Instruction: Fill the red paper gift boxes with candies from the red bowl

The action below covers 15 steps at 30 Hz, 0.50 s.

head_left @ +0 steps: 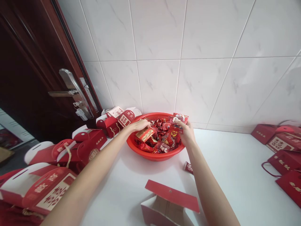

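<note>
A red plastic basket [155,157] full of wrapped candies [166,138] stands against the tiled wall. My left hand [141,125] reaches over its left side, fingers curled down among the candies; what they grip, if anything, is hidden. Just below that hand lies a gold and red packet [144,135]. At the basket's right rim, my right hand [187,131] is closed on a red candy packet [180,118] with white print. In front of the basket stands an open red gift box [172,196], its flap raised and its inside partly visible.
One loose candy [188,167] lies on the white table [223,157] beside my right forearm. Red and white gift boxes [50,185] crowd the left side, several with rope handles. More red boxes [279,141] stand at the right edge. A dark wooden door [30,62] is at left.
</note>
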Each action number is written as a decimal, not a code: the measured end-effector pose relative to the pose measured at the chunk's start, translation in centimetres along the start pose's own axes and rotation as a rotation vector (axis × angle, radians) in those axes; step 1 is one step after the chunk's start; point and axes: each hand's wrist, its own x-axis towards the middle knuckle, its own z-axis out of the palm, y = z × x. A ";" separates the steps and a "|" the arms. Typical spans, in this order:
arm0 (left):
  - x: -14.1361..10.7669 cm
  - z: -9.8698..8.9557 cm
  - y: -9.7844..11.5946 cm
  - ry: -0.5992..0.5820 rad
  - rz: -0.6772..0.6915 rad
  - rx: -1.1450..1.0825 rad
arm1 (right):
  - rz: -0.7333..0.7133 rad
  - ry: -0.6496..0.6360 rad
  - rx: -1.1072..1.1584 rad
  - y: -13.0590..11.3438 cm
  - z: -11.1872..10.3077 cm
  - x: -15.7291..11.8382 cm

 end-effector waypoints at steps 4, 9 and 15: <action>0.4 0.6 0.5 -0.014 -0.014 0.115 | 0.009 0.022 0.011 -0.1 0.1 0.0; 2.9 2.4 1.7 0.019 0.093 0.353 | 0.025 0.020 0.004 -0.2 0.1 -0.1; 6.1 4.1 2.0 0.124 0.018 0.373 | 0.015 -0.003 0.008 0.0 -0.2 0.1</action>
